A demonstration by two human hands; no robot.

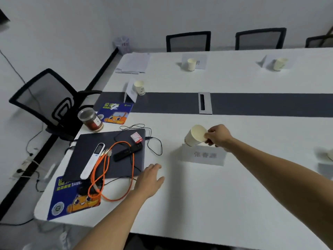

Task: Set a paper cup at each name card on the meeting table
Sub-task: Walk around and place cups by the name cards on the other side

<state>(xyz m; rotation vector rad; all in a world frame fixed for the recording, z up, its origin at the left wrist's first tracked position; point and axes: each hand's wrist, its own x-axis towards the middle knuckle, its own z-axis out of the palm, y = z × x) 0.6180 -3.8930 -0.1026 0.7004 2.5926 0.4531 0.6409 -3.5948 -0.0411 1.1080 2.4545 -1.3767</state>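
head cam: r hand (216, 136) pinches rim of paper cup (195, 135) — tilted, empty inside, just beyond name card (203, 156) under that wrist. l hand (151, 175) open, flat, fingers loose, just right of laptop (108, 159). jar (91, 120) w/ red contents far left of l hand. white table (216, 204), grey strip; white walls. beyond the hands 3 cups by cards (130, 92) — left cup (138, 87), mid cup (191, 64), right cup (279, 64). 4 mesh chairs (188, 41).

The print on the near name card (203, 155) was too blurred to read. Just behind that card, whether the tilted cup (195, 135) touched the counter (234, 204) was unclear. Far right of the card, a second cup (330, 154) was cut off by the edge.
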